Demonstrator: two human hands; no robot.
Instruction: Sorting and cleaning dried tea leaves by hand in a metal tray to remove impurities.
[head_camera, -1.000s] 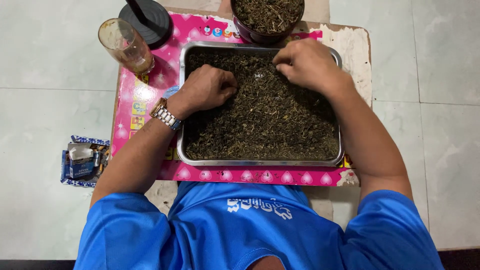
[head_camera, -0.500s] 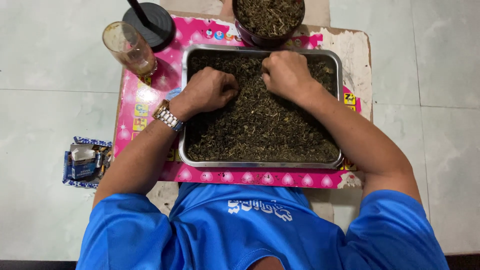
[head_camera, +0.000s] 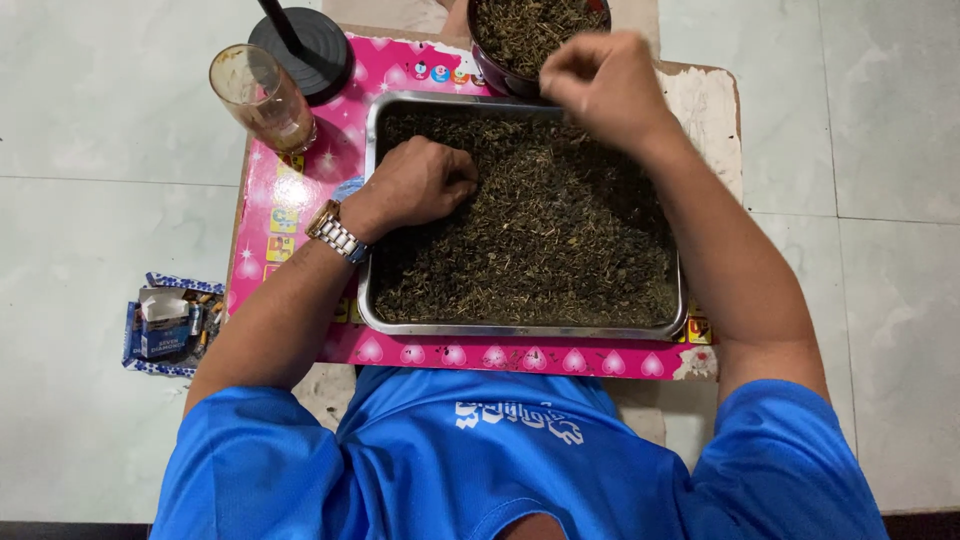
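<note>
A rectangular metal tray (head_camera: 520, 330) full of dark dried leaves (head_camera: 540, 240) lies on a pink patterned mat (head_camera: 290, 200). My left hand (head_camera: 425, 185), a metal watch (head_camera: 335, 232) on its wrist, rests curled on the leaves at the tray's upper left. My right hand (head_camera: 600, 85) is raised over the tray's far edge, right beside a dark bowl (head_camera: 488, 62) of the same leaves. Its fingertips are pinched together; whether they hold anything is hidden.
A used drinking glass (head_camera: 262, 95) and a black round base with a rod (head_camera: 305, 35) stand at the mat's far left corner. A blue packet with small boxes (head_camera: 165, 325) lies on the pale tiled floor (head_camera: 100, 150) to the left.
My right hand lifted off the leaves in the tray and moved up toward the bowl, fingers pinching together. My left hand stayed in place.
</note>
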